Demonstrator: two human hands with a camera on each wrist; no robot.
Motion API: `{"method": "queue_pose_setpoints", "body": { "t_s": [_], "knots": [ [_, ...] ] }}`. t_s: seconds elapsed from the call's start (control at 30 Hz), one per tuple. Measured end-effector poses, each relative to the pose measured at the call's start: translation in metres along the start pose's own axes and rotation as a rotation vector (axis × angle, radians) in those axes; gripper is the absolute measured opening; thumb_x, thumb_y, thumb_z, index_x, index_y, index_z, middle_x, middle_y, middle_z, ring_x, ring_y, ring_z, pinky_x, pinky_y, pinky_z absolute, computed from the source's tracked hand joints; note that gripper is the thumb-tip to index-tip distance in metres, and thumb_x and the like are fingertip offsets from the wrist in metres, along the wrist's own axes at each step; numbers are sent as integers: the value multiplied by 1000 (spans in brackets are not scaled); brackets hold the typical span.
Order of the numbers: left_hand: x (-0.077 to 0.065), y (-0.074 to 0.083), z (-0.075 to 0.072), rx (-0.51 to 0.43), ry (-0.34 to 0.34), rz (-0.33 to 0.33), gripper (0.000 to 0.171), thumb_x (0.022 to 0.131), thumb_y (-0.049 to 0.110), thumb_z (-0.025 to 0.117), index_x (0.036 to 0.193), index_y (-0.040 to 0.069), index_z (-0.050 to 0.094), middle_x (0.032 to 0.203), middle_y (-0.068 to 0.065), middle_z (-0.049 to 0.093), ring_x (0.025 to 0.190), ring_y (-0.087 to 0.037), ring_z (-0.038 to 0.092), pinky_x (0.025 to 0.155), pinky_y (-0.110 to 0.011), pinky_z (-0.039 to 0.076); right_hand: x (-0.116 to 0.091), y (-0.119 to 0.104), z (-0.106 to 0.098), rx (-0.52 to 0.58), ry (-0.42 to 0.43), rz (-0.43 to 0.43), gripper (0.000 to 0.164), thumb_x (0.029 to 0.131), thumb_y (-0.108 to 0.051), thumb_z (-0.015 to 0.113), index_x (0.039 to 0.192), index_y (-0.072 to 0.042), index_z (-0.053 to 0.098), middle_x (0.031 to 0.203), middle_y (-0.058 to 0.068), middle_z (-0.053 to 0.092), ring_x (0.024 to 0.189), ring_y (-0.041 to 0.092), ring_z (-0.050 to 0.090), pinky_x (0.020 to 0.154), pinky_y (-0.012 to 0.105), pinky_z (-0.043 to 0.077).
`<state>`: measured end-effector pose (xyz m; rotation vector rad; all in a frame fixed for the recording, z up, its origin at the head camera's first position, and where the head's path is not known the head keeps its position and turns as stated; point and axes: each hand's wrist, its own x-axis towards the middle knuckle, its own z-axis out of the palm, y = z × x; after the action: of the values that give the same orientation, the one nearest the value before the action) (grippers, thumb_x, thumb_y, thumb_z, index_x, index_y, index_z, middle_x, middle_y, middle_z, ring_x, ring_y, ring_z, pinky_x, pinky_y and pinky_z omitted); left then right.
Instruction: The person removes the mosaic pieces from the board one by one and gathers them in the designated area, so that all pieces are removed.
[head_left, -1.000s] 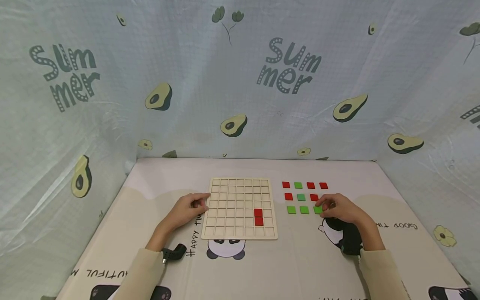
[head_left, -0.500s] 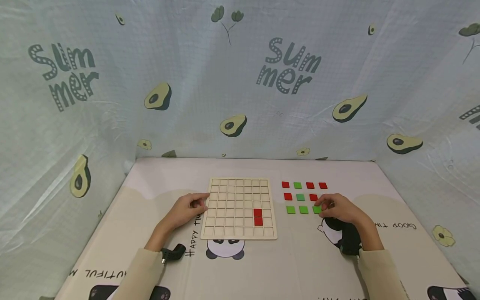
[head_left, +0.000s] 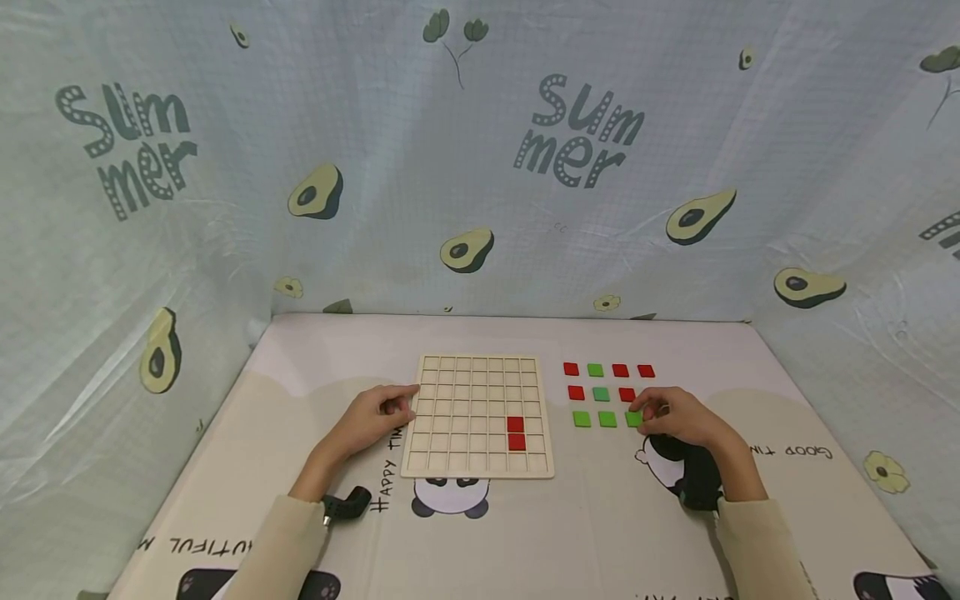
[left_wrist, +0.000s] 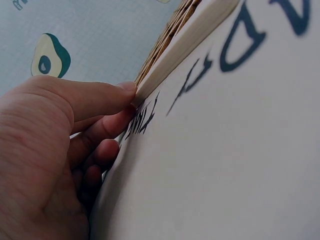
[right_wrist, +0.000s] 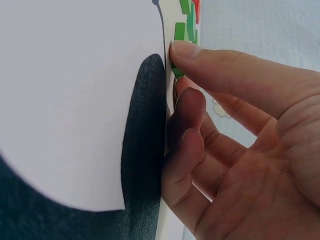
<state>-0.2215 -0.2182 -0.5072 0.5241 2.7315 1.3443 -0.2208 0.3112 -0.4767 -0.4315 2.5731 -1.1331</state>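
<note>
My left hand [head_left: 373, 421] rests at the left edge of a pale wooden grid board [head_left: 454, 408]. Its thumb and index finger touch that edge a little apart; in the left wrist view the fingertips press the board's side [left_wrist: 165, 70]. Two red tiles [head_left: 516, 433] sit one above the other in cells toward the lower right. On the table right of the board, my right hand [head_left: 678, 415] pinches a green tile [right_wrist: 176, 71], the last in the front row, between thumb and index finger. Its other fingers are curled.
Loose tiles lie in three rows right of the board, with red tiles [head_left: 571, 369] and green tiles [head_left: 582, 419] mixed. The tablecloth [head_left: 585, 533] carries panda prints and lettering. A patterned curtain [head_left: 480, 208] encloses the back and sides.
</note>
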Motion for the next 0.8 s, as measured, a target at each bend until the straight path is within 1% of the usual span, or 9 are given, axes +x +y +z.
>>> {"method": "queue_pose_setpoints", "body": {
  "t_s": [0.5, 0.8],
  "knots": [
    [0, 3, 0, -10, -1, -26, 48, 94, 17, 74, 139, 3, 64, 92, -1, 64, 82, -15, 53, 74, -24, 43, -1, -3, -4, -12, -6, 17, 27, 89, -10, 77, 112, 1, 68, 86, 8, 58, 79, 16, 56, 67, 29, 50],
    [0, 2, 0, -2, 2, -21, 48, 94, 18, 74, 139, 3, 65, 92, -1, 64, 82, -15, 53, 74, -24, 43, -2, -8, -4, -25, 22, -4, 28, 89, -10, 76, 114, 0, 69, 90, 8, 61, 79, 19, 58, 67, 30, 52]
  ]
}}
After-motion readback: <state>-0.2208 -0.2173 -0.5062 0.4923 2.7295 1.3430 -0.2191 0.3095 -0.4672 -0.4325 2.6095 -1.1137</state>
